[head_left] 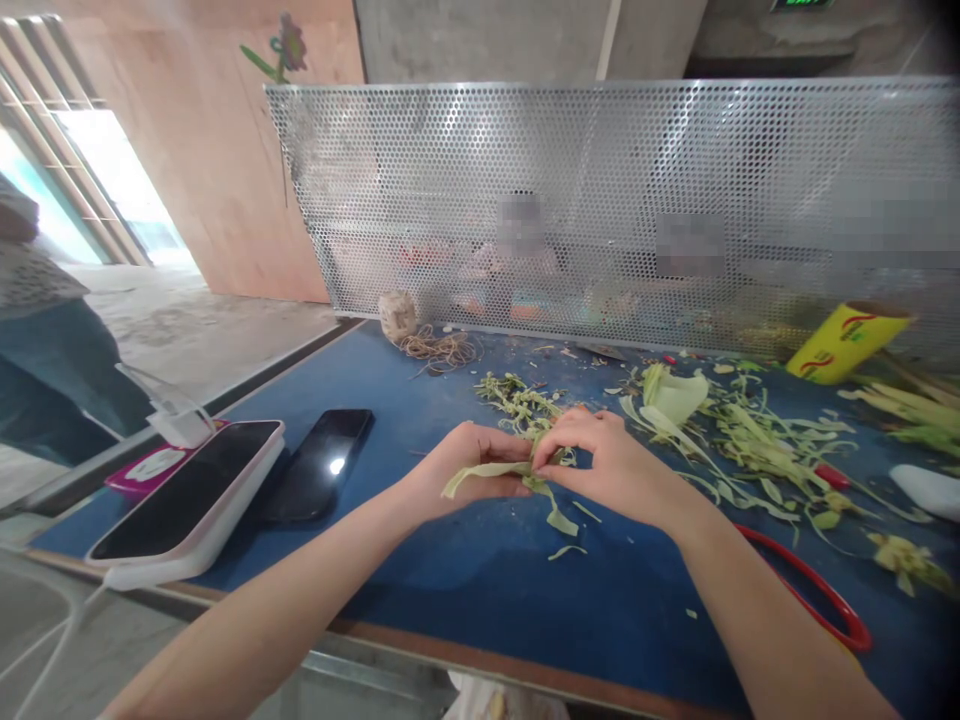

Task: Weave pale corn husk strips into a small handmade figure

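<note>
My left hand (pixel 469 462) and my right hand (pixel 604 460) meet above the blue table (pixel 480 590). Both are closed on a pale green leaf strip (pixel 487 472) that curls out to the left and hangs down between them. My right hand's fingertips pinch its upper part. A few short leaf scraps (pixel 566 530) lie on the table just below my hands. A braided green piece (pixel 517 395) lies right behind them.
A heap of cut green leaves (pixel 750 440) spreads at the right, with red-handled scissors (pixel 817 590) near my right forearm. A black phone (pixel 319 462) and a white device (pixel 191 495) lie at the left. Twine (pixel 439 347) and a yellow roll (pixel 844 342) sit by the perforated metal screen (pixel 600 200). Another person stands at far left.
</note>
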The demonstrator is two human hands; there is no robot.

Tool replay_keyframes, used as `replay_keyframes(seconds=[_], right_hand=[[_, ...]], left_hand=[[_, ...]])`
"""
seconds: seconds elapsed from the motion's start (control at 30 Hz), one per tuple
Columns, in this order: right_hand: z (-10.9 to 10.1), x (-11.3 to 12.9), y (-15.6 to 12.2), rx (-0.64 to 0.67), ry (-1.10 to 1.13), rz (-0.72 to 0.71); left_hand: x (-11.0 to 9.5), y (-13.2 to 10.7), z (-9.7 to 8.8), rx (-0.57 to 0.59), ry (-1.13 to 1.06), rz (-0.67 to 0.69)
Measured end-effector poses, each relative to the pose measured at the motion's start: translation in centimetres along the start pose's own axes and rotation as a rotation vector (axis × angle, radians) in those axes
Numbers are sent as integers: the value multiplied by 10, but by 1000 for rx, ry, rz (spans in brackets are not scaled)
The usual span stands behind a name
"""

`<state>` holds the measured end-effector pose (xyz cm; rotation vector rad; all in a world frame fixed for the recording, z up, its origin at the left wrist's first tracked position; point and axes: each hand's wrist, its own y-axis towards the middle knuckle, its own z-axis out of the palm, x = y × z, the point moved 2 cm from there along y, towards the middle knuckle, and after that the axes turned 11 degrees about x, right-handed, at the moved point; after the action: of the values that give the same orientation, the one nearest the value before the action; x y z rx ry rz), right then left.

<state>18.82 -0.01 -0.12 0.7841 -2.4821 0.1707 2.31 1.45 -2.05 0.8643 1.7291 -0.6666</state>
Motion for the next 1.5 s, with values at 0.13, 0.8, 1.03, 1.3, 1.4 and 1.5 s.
replay_keyframes(seconds=[0.13, 0.8, 1.03, 1.3, 1.4, 1.5], right_hand=[[-1, -1, 1, 23, 65, -44], [-6, 4, -4, -53, -212, -335], [-6, 4, -3, -47, -200, -300], [-4, 3, -2, -106, -227, -244], [-4, 4, -2, -78, -184, -261], [-5, 5, -3, -79, -163, -239]], left_hand=[[-2, 1, 2, 20, -79, 14], [1, 2, -1, 41, -349, 23], [1, 0, -2, 64, -402, -18], [-1, 1, 0, 75, -467, -53], [0, 1, 1, 90, -538, -74], [2, 0, 0, 89, -595, -85]])
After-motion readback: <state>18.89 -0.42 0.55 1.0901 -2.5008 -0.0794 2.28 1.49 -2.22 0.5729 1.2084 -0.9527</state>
